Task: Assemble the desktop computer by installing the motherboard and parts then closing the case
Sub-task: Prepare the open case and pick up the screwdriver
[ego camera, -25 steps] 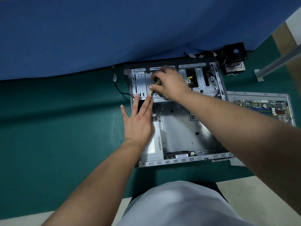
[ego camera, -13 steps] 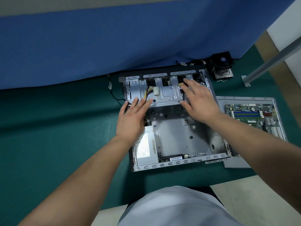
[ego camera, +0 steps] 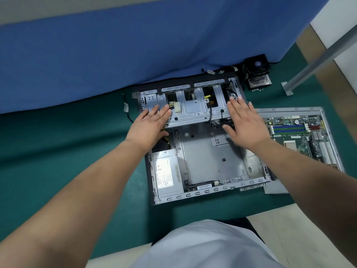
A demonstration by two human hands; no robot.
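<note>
An open grey computer case point(ego camera: 208, 157) lies flat on the green mat, its bare metal floor showing. A drive cage point(ego camera: 195, 111) spans its far end, with a white power connector point(ego camera: 176, 108) on it. The power supply point(ego camera: 166, 174) fills the near left corner. My left hand point(ego camera: 149, 126) lies flat with straight fingers on the cage's left end, beside the connector. My right hand point(ego camera: 245, 125) lies flat with spread fingers over the cage's right end and the case's right wall. The motherboard point(ego camera: 301, 135) rests to the right on the grey side panel point(ego camera: 328, 113).
A CPU cooler with fan point(ego camera: 257, 71) stands behind the case near a blue cloth point(ego camera: 135, 47). A few small screws point(ego camera: 257, 90) lie next to it. A grey metal bar point(ego camera: 318, 59) slants at the far right. A black cable point(ego camera: 127, 113) trails left of the case.
My right hand let go of the connector at the cage's left and moved across to the cage's right end, now flat. My left hand slid slightly up onto the cage.
</note>
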